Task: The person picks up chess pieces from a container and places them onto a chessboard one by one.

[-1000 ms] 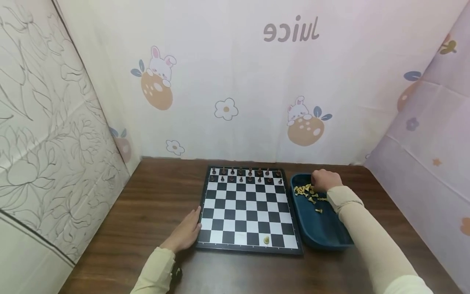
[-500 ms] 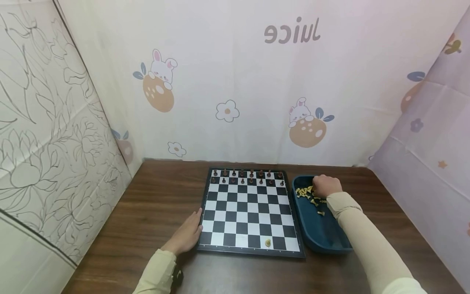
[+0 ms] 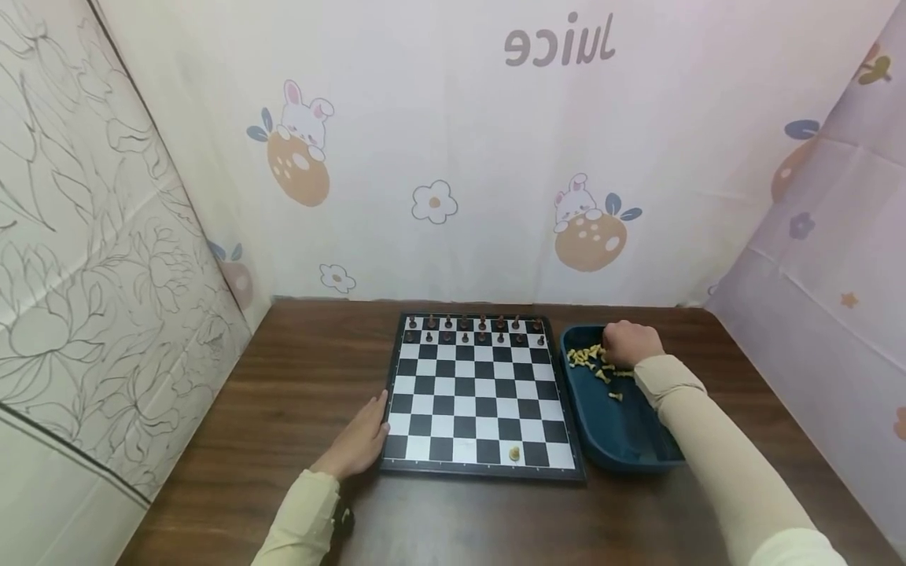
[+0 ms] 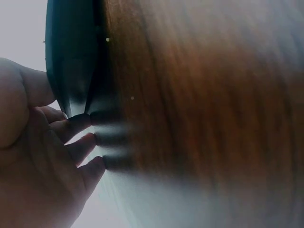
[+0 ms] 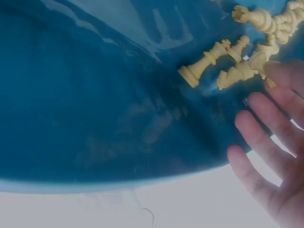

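A black and white chessboard [image 3: 464, 387] lies on the wooden table. My left hand [image 3: 359, 442] rests along its left edge, and in the left wrist view its extended fingers [image 4: 80, 147] reach the board's side [image 4: 73, 52]. My right hand [image 3: 632, 344] is down in the blue tray [image 3: 623, 440], at the far end. In the right wrist view its thumb and index fingertips come together at pale yellow chess pieces [image 5: 202, 64], the other fingers loosely extended. I cannot tell whether a piece is pinched. One pale chess piece [image 3: 514, 453] stands on the board's nearest row.
Dark brown chess pieces [image 3: 465, 337] fill the board's two far rows. More pale pieces [image 3: 583, 356] lie heaped in the tray, and a lone one [image 3: 616, 396] lies nearer its middle. A patterned curtain [image 3: 439, 157] closes off the table's back.
The head view has tilted a little, shifting the whole scene. My right hand stays among the pieces at the tray's far end; my left hand stays at the board's edge.
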The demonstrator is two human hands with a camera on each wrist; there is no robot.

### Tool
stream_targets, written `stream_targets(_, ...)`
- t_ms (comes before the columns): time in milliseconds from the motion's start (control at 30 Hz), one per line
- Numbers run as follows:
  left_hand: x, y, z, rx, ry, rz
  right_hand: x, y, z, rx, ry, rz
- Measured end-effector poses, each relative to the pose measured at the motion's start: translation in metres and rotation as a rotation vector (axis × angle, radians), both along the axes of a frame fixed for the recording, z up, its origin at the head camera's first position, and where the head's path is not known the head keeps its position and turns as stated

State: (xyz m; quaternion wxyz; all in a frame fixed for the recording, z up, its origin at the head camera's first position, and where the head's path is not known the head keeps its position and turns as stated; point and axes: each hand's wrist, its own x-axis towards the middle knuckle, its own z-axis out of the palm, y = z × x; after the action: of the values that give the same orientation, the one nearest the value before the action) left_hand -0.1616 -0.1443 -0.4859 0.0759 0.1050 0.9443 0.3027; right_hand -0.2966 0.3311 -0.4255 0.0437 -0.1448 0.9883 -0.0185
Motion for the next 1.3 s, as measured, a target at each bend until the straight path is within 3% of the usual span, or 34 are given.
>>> stream_targets(200,-0.001,-0.002,0.000,-0.007,0.011,-0.009,0.005,-0.002,0.014,0.010,0.029,0.035)
stream_targets(733,0.001,-0.002,-0.004,-0.015,-0.028,0.006,0.041,-0.010,0.049,-0.023,0.048,0.101)
stream_targets(1300,-0.003,0.001,0.000,-0.021,-0.025,-0.006,0.077,-0.052,0.072,0.019,0.132,0.249)
